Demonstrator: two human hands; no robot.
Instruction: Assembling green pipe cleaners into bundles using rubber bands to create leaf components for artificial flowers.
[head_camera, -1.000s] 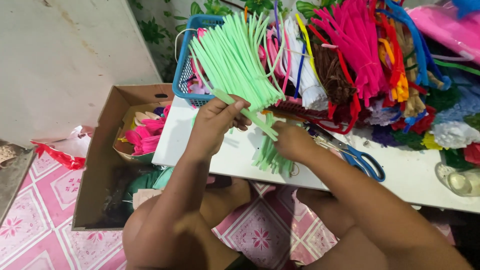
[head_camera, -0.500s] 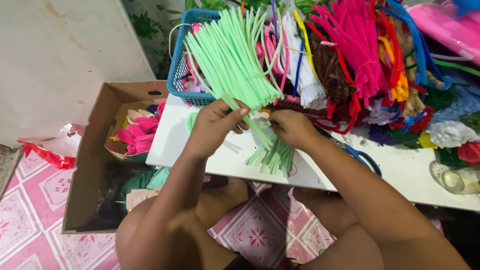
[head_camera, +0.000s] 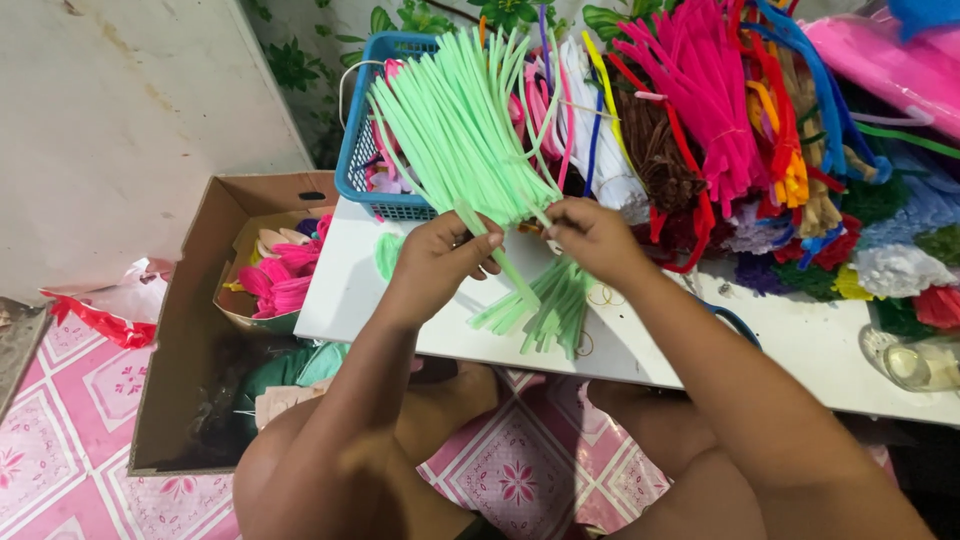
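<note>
While both hands (head_camera: 520, 245) grip, pale-green chenille stems (head_camera: 465, 130) fan (fuzzy).

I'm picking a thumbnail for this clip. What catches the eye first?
The fan of pale green pipe cleaners at top centre, pinched at its base by the left hand and right hand. To the right, a heap of pink, red and blue pipe cleaners crowds the white table.

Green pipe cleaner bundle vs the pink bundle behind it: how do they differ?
The green pipe cleaner bundle is pale mint and gripped by both hands; the pink bundle is hot pink and untouched. Green fans from the blue basket toward the hands; pink stands among the mixed colours further right. Both are long fuzzy stems.
</note>
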